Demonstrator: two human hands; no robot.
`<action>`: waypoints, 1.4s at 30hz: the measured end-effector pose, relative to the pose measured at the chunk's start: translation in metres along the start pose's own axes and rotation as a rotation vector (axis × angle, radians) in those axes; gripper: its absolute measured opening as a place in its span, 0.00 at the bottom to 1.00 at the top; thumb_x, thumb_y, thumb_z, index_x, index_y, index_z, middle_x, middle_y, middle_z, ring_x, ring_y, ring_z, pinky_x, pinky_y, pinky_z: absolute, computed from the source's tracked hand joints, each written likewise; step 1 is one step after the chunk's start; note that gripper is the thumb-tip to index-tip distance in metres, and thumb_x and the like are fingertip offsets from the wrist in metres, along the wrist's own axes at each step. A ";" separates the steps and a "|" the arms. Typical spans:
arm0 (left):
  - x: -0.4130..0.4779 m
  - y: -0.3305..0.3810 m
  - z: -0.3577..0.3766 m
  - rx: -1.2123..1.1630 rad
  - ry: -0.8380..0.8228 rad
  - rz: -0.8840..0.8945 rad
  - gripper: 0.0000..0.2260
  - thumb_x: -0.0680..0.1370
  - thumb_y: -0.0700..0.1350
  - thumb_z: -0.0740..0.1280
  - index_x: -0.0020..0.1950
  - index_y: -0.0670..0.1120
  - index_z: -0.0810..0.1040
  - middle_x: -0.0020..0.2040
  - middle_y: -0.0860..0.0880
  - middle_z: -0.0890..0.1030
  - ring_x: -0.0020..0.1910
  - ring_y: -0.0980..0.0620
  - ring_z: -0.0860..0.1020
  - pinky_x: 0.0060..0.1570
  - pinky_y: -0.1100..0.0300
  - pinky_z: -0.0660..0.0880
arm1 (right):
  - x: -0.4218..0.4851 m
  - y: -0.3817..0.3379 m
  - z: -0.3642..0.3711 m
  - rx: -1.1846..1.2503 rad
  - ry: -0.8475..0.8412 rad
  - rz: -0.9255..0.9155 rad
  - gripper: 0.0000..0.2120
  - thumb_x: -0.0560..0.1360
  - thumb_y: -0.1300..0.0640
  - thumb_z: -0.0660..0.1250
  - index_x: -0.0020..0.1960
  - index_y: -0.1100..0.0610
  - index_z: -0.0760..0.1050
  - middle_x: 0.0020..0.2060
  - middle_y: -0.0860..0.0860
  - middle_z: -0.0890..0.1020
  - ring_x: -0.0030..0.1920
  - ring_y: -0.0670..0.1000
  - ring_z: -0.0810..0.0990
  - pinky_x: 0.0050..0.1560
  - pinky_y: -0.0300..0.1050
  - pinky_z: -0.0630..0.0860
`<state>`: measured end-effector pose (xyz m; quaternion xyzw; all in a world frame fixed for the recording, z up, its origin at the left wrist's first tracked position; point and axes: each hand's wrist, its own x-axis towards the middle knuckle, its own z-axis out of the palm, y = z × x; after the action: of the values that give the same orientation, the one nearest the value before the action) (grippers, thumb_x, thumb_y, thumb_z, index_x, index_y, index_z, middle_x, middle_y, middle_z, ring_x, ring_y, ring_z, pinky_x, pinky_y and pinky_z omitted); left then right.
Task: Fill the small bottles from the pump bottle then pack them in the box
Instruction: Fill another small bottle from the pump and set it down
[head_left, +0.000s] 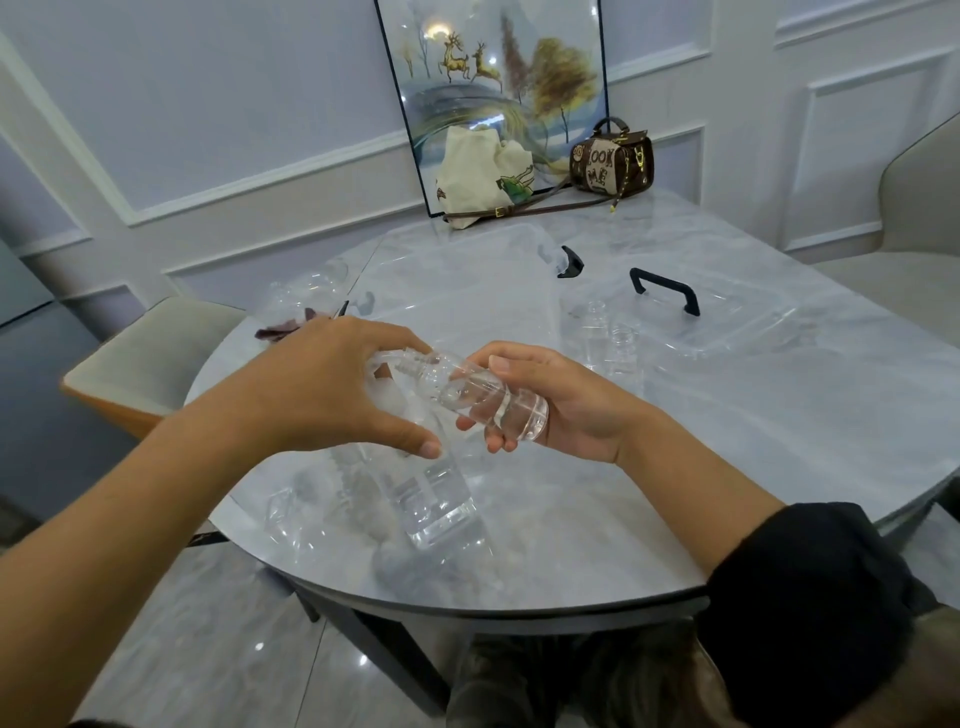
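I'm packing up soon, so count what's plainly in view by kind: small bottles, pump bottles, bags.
Small bottles: 3, one in the right hand, two standing near the lid
Pump bottles: 1, under the left hand
Bags: 2
Total: 6
Clear shapes at far left: too blurred to count

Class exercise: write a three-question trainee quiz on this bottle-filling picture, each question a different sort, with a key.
1. True or false: the left hand holds the small bottle.
2. Where does the pump bottle stand? A under the left hand B on a chair C on the floor
3. Fill in: the handle on the lid is ___.
Key: 1 false, the right hand holds it; 2 A; 3 black.
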<state>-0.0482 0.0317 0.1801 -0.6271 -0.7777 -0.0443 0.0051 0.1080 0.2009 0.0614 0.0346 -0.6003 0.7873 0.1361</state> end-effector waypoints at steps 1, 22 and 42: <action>0.001 0.001 0.000 -0.008 0.001 -0.005 0.38 0.55 0.73 0.76 0.63 0.65 0.78 0.50 0.73 0.76 0.48 0.72 0.74 0.47 0.75 0.66 | 0.000 0.000 0.000 -0.002 0.000 -0.001 0.14 0.83 0.52 0.62 0.63 0.59 0.78 0.49 0.64 0.85 0.37 0.56 0.83 0.39 0.43 0.80; 0.002 -0.005 0.011 -0.043 -0.127 -0.047 0.39 0.68 0.65 0.78 0.75 0.67 0.64 0.71 0.60 0.73 0.65 0.57 0.72 0.59 0.59 0.67 | 0.001 0.002 -0.005 -0.020 -0.003 0.036 0.13 0.82 0.53 0.64 0.62 0.59 0.77 0.49 0.65 0.84 0.38 0.60 0.82 0.35 0.43 0.80; -0.005 -0.002 0.003 -0.074 -0.038 -0.069 0.43 0.58 0.71 0.79 0.71 0.66 0.70 0.62 0.67 0.71 0.62 0.59 0.71 0.62 0.56 0.73 | 0.001 0.006 -0.001 0.008 0.007 0.019 0.18 0.78 0.50 0.69 0.63 0.59 0.78 0.56 0.66 0.79 0.53 0.68 0.75 0.47 0.54 0.78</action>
<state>-0.0484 0.0268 0.1765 -0.6002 -0.7967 -0.0612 -0.0343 0.1052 0.2004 0.0558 0.0264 -0.5968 0.7912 0.1305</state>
